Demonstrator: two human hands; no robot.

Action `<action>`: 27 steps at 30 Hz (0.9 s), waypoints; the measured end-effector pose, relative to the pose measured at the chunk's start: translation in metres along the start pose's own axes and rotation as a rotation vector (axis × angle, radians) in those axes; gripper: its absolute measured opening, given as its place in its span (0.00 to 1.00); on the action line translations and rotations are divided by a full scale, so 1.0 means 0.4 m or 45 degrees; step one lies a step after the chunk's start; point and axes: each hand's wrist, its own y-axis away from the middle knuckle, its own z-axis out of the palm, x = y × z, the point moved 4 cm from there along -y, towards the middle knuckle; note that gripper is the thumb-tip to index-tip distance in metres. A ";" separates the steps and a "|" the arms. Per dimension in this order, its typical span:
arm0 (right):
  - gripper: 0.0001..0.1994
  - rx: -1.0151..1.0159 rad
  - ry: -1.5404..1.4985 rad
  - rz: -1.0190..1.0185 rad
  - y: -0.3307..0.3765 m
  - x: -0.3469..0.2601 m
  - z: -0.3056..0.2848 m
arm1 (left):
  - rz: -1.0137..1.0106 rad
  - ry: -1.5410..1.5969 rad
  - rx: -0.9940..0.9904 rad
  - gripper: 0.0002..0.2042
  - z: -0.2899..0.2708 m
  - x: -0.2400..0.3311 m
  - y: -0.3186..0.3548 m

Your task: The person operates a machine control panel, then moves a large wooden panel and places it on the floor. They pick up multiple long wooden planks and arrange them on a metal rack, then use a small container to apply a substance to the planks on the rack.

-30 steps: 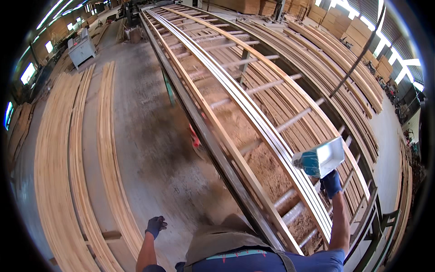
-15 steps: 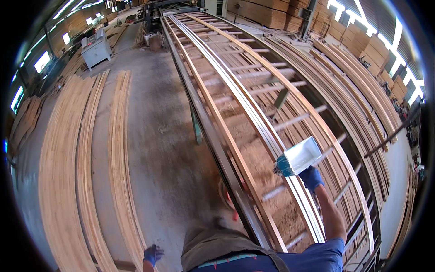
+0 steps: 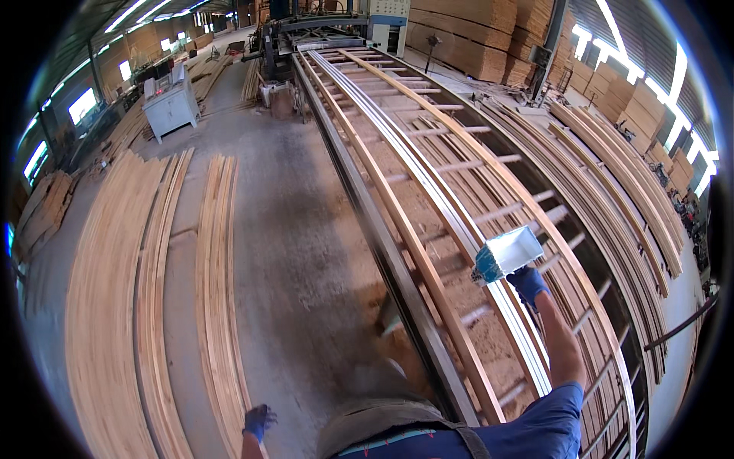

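My right hand [image 3: 527, 285], in a blue glove, is closed on a box-shaped glue applicator [image 3: 511, 252], white inside with teal-blue smears outside. The applicator rests over a row of long narrow wood strips [image 3: 428, 183], whose upper edges carry white lines running far ahead. How its underside meets the strips is hidden. Away from the work, my left hand [image 3: 260, 421] hangs low on the left in a dark blue glove. Its fingers are loosely bent and apart, and nothing shows in them. It is nearest the ends of wooden boards [image 3: 218, 306] on the floor.
A long roller frame [image 3: 359, 206] with a metal side rail runs ahead to a machine [image 3: 313, 34]. More boards [image 3: 107, 306] lie at left, and long timber stacks [image 3: 581, 183] at right. A white cabinet [image 3: 170, 107] stands far left. Stacked lumber [image 3: 462, 38] fills the back.
The view has tilted up, bringing more of the far machine in. My right hand still grips the applicator over the strips. My left hand stays low at the left.
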 end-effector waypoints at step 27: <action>0.17 -0.097 0.099 -0.256 -2.044 -1.801 0.588 | 0.149 0.301 -0.253 0.16 0.110 2.144 -1.572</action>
